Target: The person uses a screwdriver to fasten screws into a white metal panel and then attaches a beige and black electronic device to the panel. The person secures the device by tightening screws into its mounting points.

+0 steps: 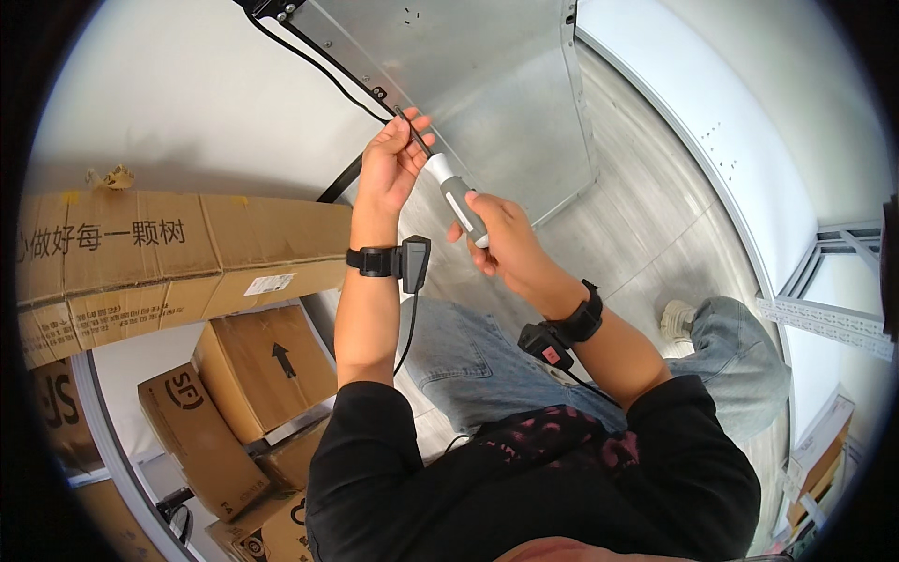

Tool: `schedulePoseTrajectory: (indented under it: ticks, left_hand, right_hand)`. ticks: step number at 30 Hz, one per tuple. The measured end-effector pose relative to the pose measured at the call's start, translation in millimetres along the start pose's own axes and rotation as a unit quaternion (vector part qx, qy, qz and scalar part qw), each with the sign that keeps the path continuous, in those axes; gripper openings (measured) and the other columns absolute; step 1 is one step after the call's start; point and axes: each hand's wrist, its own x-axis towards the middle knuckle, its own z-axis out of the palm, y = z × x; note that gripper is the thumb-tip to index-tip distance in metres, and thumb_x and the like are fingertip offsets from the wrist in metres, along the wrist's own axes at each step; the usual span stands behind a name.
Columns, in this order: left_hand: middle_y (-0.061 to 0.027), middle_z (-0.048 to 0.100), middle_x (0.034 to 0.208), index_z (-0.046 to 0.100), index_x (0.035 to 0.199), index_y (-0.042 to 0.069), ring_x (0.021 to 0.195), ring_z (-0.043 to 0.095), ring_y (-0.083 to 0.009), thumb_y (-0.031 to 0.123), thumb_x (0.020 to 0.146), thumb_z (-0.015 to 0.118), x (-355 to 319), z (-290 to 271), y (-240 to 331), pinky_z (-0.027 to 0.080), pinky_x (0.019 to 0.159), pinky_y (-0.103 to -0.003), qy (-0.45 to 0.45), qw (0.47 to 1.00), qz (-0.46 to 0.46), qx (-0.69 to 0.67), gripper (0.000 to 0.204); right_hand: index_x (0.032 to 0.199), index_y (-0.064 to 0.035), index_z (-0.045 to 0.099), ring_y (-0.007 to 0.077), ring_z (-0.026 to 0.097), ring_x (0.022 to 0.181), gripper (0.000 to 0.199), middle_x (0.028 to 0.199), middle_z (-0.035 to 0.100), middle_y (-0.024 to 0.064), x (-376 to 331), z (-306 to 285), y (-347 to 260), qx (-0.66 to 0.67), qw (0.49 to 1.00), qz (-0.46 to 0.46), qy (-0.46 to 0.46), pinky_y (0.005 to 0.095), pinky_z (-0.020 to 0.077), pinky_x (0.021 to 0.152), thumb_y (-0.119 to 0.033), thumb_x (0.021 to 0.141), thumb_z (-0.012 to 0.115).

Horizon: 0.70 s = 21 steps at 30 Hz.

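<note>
A screwdriver (456,192) with a thick grey-and-white handle and a long dark shaft points up and left toward the edge of a metal cabinet (496,84). My right hand (513,242) is wrapped round the rear of its handle. Near the tip, my left hand (389,164) holds the shaft loosely between thumb and fingers. The tip is close to a small black bracket (378,93) on the cabinet's edge. Whether a screw sits at the tip is too small to tell.
A black cable (318,67) runs down along the cabinet edge. On the left lies a long cardboard box (169,239), with several smaller cartons (267,365) below it. A white metal frame (833,323) stands at the right. My knee (740,356) rests near the right wall.
</note>
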Motion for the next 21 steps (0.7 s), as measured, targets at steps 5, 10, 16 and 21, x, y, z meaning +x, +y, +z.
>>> schedulePoseTrajectory:
  ticks: [5,10,16,21]
  left_hand:
    - [-0.0073,0.065,0.087,0.056,0.102,0.004,0.069,0.064,-0.0176,0.013,0.093,0.052,7.8,-9.0,-2.6,0.053,0.062,-0.025,0.034,0.999,0.003,0.024,0.014]
    - [-0.0068,0.065,0.086,0.057,0.103,0.003,0.071,0.063,-0.0183,0.014,0.093,0.052,10.1,-8.3,-3.7,0.053,0.065,-0.026,0.06,0.997,0.003,0.058,0.016]
    - [-0.0107,0.065,0.093,0.054,0.111,0.0,0.074,0.064,-0.0184,0.015,0.095,0.044,-1.0,-2.2,3.6,0.053,0.064,-0.026,-0.026,0.999,0.004,0.028,0.024]
    - [-0.0098,0.065,0.087,0.056,0.103,0.002,0.069,0.064,-0.018,0.011,0.093,0.048,8.5,-15.4,-0.3,0.052,0.063,-0.026,0.02,0.999,0.011,0.038,0.015]
  right_hand:
    - [0.099,0.0013,0.05,0.0079,0.043,0.043,0.036,0.072,0.057,0.0077,-5.9,6.5,7.3,-0.096,0.992,-0.056,0.064,0.0225,0.0335,0.037,-0.034,0.092,0.052]
    - [0.098,-0.0003,0.049,0.0075,0.044,0.044,0.036,0.067,0.054,0.0053,4.1,-0.6,20.7,-0.204,0.96,-0.161,0.101,0.0228,0.0336,0.038,-0.035,0.091,0.053]
    - [0.092,-0.0028,0.054,0.0094,0.044,0.044,0.044,0.066,0.055,0.0042,1.1,-6.8,-2.0,-0.05,0.998,0.029,-0.032,0.0239,0.0349,0.04,-0.045,0.094,0.041]
    - [0.095,-0.0008,0.054,0.0097,0.046,0.043,0.042,0.064,0.055,0.0054,2.1,-7.9,0.1,-0.056,0.998,0.008,-0.016,0.0244,0.0371,0.04,-0.042,0.093,0.045]
